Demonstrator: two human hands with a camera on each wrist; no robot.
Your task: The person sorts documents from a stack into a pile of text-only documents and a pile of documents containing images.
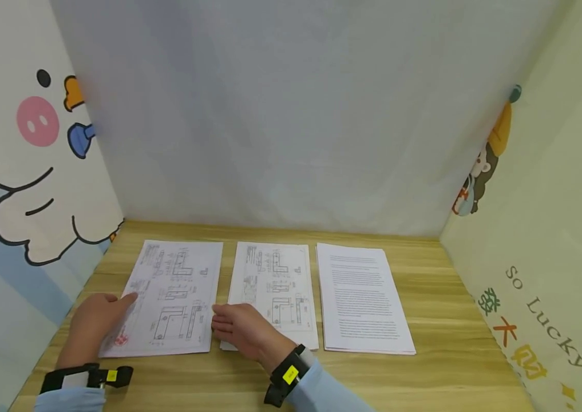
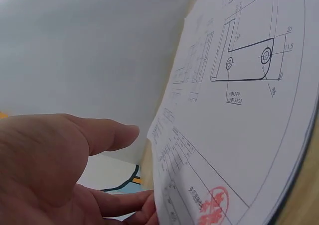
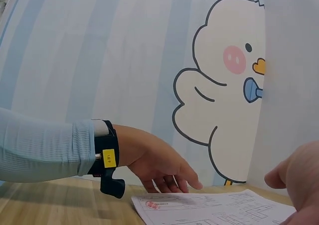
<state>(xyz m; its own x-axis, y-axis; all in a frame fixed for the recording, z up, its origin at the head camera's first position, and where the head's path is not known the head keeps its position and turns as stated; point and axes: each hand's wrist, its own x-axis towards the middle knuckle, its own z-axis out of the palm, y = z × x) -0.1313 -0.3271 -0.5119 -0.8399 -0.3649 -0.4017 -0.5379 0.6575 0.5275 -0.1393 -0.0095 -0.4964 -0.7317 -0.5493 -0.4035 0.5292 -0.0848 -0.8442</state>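
A drawing sheet with a red stamp [image 1: 177, 309] lies at the left of the table. My left hand [image 1: 96, 320] is at its left edge. In the left wrist view the thumb [image 2: 112, 134] stands apart from the paper, while the other fingers [image 2: 119, 203] meet the edge, their tips partly hidden behind it. Near the sheet's right edge is my right hand [image 1: 249, 332], fingers extended and slightly bent, overlapping the lower left of the middle stack of drawings [image 1: 270, 292]. Nothing shows in its grasp. The right wrist view catches only part of that hand [image 3: 299, 185].
A stack of printed text pages [image 1: 363, 297] lies to the right of the drawings. The wooden table [image 1: 440, 320] is bounded by a grey back curtain [image 1: 291, 114], a cartoon-printed panel on the left [image 1: 7, 217] and a yellowish one on the right [image 1: 553, 229].
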